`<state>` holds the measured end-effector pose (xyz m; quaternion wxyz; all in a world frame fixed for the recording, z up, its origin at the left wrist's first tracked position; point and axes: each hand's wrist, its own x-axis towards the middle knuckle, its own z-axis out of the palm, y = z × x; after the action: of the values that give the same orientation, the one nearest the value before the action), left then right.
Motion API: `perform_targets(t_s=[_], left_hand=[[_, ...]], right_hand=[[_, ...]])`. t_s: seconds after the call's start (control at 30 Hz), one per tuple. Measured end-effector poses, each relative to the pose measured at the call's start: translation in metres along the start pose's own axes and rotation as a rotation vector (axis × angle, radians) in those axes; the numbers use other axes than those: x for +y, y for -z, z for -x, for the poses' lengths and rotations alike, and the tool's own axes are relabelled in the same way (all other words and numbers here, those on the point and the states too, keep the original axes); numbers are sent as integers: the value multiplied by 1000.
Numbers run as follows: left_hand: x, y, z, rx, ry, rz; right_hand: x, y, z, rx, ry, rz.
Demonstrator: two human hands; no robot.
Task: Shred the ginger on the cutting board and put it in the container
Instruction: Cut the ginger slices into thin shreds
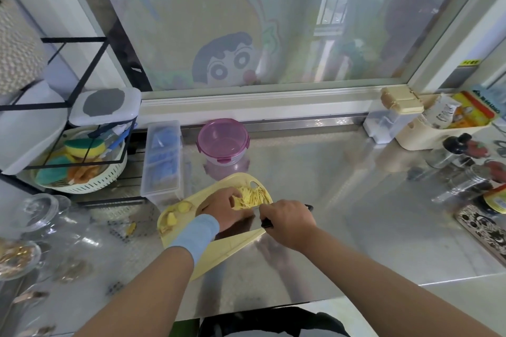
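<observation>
1 pale yellow plastic cutting board lies angled on the shiny steel counter. On its far end: 1 loose pile of thin yellow ginger shreds. L hand, w/ 1 light blue wristband, has fingers curled round the pile's near side, touching it. R hand is wrapped tight round the black handle of 1 knife; the blade lies low over the board btwn the 2 hands, edge just beside the shreds. Approx 4 uncut ginger chunks sit at the board's L end; 1 more yellow scrap lies on the counter near that end. 1 round clear container w/ purple rim, open-topped, stands behind the board, apart from it. 1 clear oblong plastic box stands just L of it
</observation>
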<state>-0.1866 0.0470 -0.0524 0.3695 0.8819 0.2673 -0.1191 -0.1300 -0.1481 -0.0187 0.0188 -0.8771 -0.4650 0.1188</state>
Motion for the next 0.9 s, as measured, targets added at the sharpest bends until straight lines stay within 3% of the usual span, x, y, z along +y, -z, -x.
perform_targets(t_s=[0.07, 0.17, 0.27, 0.37, 0.53, 0.6, 0.73, 0.9], left_hand=[[2, -2, -3, 51, 50, -78], [-3, 8, -10, 138, 169, 2], [-18, 20, -8, 198, 179, 14], [-34, 33, 1, 375, 193, 154], [-49, 42, 30, 706, 271, 426], [-62, 37, 39, 640, 303, 348], [-100, 9, 54, 213, 250, 42], [-121, -3, 62, -152, 162, -322]], right_hand=[[-1, -1, -1, -10, 14, -6], [1, -2, -2, -26, 9, -18], [0, 0, -4, -47, -72, -76], [-6, 0, -10, -90, -254, -287], [-33, -14, -20, -208, -339, -482], [-45, -25, -22, -225, -388, -586], [-74, -51, -32, -218, -483, -765], [-101, -76, -35, -188, -581, -884]])
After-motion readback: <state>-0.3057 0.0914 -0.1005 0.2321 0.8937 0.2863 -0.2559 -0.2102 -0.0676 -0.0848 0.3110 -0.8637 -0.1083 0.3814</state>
